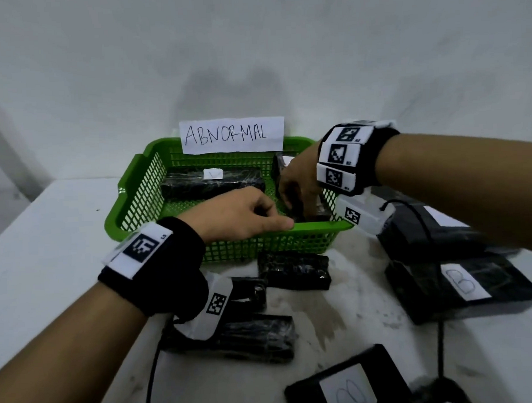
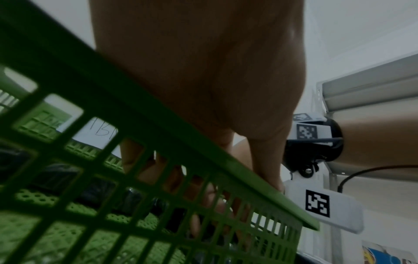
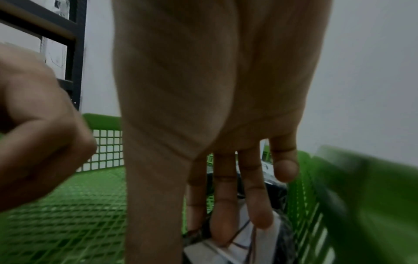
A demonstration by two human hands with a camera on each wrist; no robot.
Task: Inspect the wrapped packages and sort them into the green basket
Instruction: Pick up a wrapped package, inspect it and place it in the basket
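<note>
The green basket [image 1: 130, 189] stands mid-table with an "ABNORMAL" paper sign [image 1: 233, 135] on its back wall. My right hand [image 1: 292, 197] reaches into its right side and grips a black wrapped package [image 1: 308, 213] lying along the right wall. In the right wrist view its fingers [image 3: 226, 205] lie on that package [image 3: 278, 196] and its white label. My left hand [image 1: 277, 216] grips the front rim, thumb along it and fingers curled inside; the rim [image 2: 158, 125] crosses the left wrist view. A second wrapped package [image 1: 197, 186] lies at the basket's back left.
In front of the basket, black wrapped packages lie on the white table [image 1: 47, 241]: one [image 1: 294, 274] close to it, another [image 1: 258, 338] under my left forearm. Labelled ones sit at right [image 1: 463, 290] and bottom [image 1: 349, 386]. Wrist cables [image 1: 439, 331] trail across them.
</note>
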